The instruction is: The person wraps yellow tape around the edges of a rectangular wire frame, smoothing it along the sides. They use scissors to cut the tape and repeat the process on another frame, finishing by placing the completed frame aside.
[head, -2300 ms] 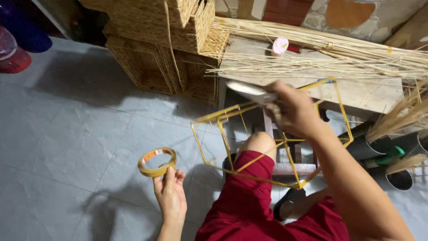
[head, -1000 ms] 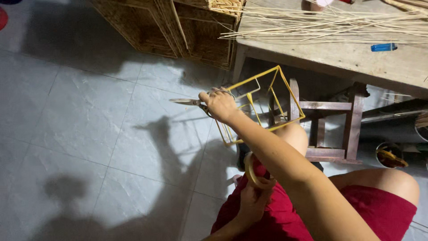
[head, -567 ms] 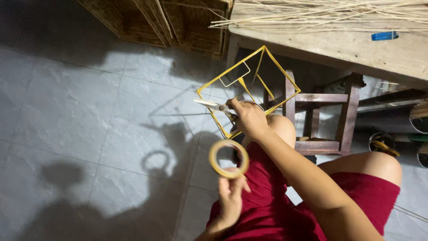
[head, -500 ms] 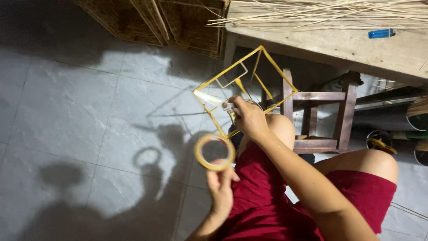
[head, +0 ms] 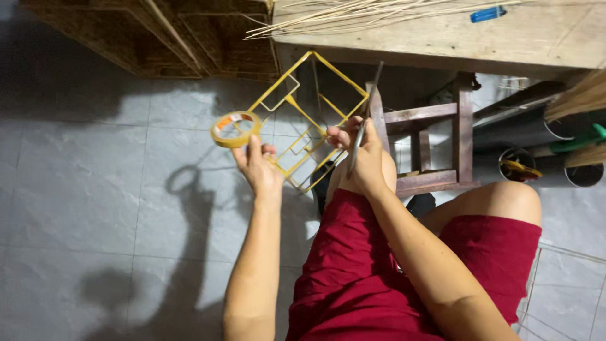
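The left hand [head: 259, 169] is raised over the tiled floor [head: 82, 183], its fingertips pinching a yellow roll of tape [head: 235, 129] held up at the level of the frame; the right hand [head: 361, 158] is clenched around a pair of scissors [head: 366, 113], blades pointing up toward the edge of the wooden bench [head: 442, 38], and also touches a yellow frame of thin sticks [head: 309, 120] that hangs between the two hands, above the knee in red shorts [head: 353, 265]; thin bamboo strips [head: 353, 14] lie on the bench top near its left corner; a blue object [head: 487, 13] lies further right; woven baskets [head: 189, 35] stand on the floor beside the bench.
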A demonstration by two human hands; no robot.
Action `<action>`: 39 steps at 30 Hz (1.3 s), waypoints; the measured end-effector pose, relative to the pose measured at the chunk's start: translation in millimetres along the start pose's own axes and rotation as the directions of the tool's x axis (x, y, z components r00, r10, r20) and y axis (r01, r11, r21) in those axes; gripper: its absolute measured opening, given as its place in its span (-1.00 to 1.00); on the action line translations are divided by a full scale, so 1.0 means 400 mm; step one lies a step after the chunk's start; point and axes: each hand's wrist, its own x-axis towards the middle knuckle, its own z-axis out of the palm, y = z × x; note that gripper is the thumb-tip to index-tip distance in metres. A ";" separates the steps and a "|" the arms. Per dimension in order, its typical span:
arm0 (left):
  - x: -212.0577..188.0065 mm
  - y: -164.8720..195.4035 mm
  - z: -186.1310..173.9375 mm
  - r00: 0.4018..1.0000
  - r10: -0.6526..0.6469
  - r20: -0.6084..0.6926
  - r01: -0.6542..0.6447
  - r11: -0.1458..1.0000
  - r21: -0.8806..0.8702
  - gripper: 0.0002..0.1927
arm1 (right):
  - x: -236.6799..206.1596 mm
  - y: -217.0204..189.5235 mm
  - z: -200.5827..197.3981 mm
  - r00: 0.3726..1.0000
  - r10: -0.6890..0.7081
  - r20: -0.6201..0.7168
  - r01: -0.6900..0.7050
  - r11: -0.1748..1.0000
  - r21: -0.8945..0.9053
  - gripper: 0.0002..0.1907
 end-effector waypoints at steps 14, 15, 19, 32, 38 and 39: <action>0.140 0.145 -0.079 0.875 0.436 0.210 -0.483 0.752 0.448 -0.64 | -0.212 -0.099 -0.405 0.937 0.097 -0.336 -0.046 0.986 0.157 -0.69; 0.133 0.141 -0.084 0.872 0.435 0.222 -0.488 0.739 0.464 -0.67 | -0.226 -0.094 -0.440 0.916 0.095 -0.389 -0.048 0.991 0.127 -0.70; 0.073 0.135 -0.094 0.844 0.454 0.284 -0.534 0.668 0.519 -0.66 | -0.310 -0.070 -0.536 0.837 0.161 -0.523 -0.120 0.986 0.113 -0.74; -0.371 -0.149 0.035 0.763 0.107 0.637 -0.494 0.733 0.468 -0.71 | -0.400 -0.173 -0.727 0.868 0.037 -0.495 0.077 0.976 0.206 -0.74; -0.610 -0.404 0.116 0.546 -0.147 0.824 -0.453 0.776 0.439 -0.74 | -0.527 -0.323 -0.973 0.773 -0.233 -0.590 0.245 0.967 -0.061 -0.73; -0.639 -0.435 0.122 0.500 -0.160 0.851 -0.460 0.783 0.418 -0.76 | -0.560 -0.353 -1.024 0.723 -0.323 -0.610 0.258 0.946 -0.194 -0.74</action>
